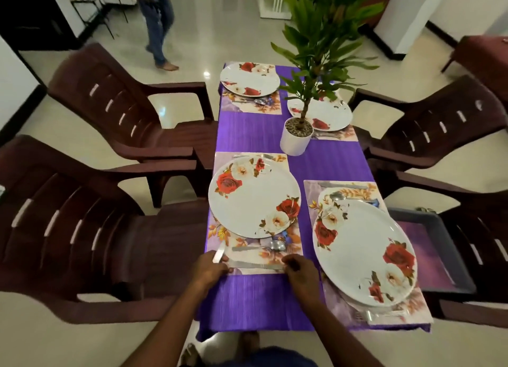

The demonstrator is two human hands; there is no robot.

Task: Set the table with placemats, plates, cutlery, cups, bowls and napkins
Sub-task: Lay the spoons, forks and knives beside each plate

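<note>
With your left hand (209, 267) and right hand (298, 267) pinching the knife (255, 265) ends at the placemat's (247, 252) six o'clock edge, square it parallel below the plate (254, 197).

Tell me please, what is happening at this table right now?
A person is setting the purple-covered table. The left hand and the right hand each touch one end of a knife at the near edge of the near-left placemat, beside a spoon. Four floral plates, such as the near-left plate, already sit on placemats. No cups, bowls or napkins are visible. A potted plant stands mid-table.
</note>
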